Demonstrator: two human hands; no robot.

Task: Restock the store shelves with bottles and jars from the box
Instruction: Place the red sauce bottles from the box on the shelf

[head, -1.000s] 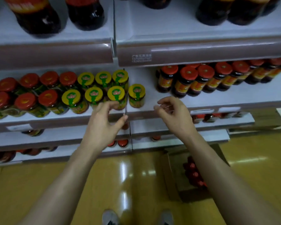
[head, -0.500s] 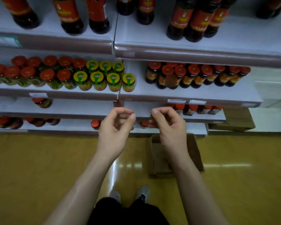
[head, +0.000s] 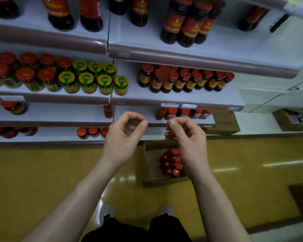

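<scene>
On my far left the red-lidded jars (head: 23, 74) crowd the middle shelf (head: 51, 97), and beside them the yellow-lidded jars (head: 94, 79) run up to the shelf divider. My left hand (head: 122, 135) floats in front of the lower shelves, fingers curled into a loose ring, thumb near the fingertip, holding nothing. Just right of it my right hand (head: 189, 135) is curled the same way, also without a load. Below them the cardboard box (head: 147, 165) sits on the yellow floor (head: 42, 172); my right wrist covers part of the red-capped bottles (head: 170, 163) inside. Further right, dark sauce bottles (head: 185, 79) line the middle shelf. A second box (head: 292, 119) at the right edge is blurred; I can't read its contents.
</scene>
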